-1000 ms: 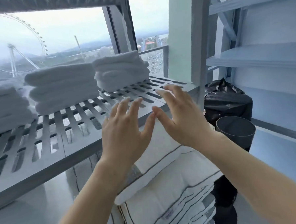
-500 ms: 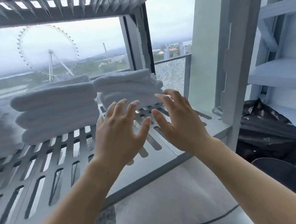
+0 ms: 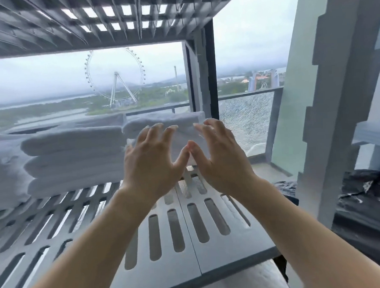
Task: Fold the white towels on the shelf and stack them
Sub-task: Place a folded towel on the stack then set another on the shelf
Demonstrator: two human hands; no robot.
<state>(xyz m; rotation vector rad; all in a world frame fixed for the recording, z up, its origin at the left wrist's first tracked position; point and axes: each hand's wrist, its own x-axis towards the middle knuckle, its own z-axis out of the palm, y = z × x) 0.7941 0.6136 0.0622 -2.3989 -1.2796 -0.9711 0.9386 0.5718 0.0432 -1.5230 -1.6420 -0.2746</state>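
Folded white towels lie in stacks along the back of a grey slotted shelf. The right stack sits directly behind my hands and is partly hidden by them. A middle stack of three towels stands to its left, and a third stack shows at the far left edge. My left hand and my right hand hover side by side in front of the right stack, fingers spread, thumbs nearly touching, holding nothing.
Another slotted shelf hangs close overhead. A grey upright post bounds the shelf on the right, with a black bag beyond it. White bedding lies below the shelf's front edge. A window and balcony rail are behind.
Both hands have moved forward and up over the shelf toward the right towel stack, and the view has tilted upward. The hands stay spread and hold nothing.
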